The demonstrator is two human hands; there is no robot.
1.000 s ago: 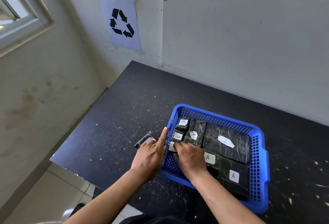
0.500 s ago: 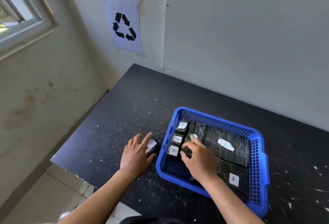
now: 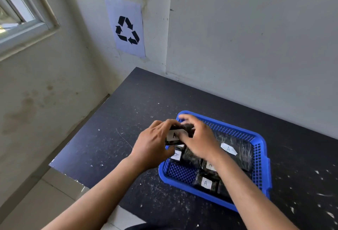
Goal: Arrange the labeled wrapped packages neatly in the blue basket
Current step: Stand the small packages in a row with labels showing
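Several wrapped packages (image 3: 232,152) in blue basket (image 3: 259,154)

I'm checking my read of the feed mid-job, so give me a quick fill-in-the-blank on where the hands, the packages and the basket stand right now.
1. Both hands hold one small wrapped package whose white label bears the letter ____.
2. That package is held above the ____ corner of the blue basket, counting from the person.
3. The left hand and right hand grip it from ____ sides.
4. The paper on the wall shows a ____ symbol.

Missing words: A; far left; opposite; recycling
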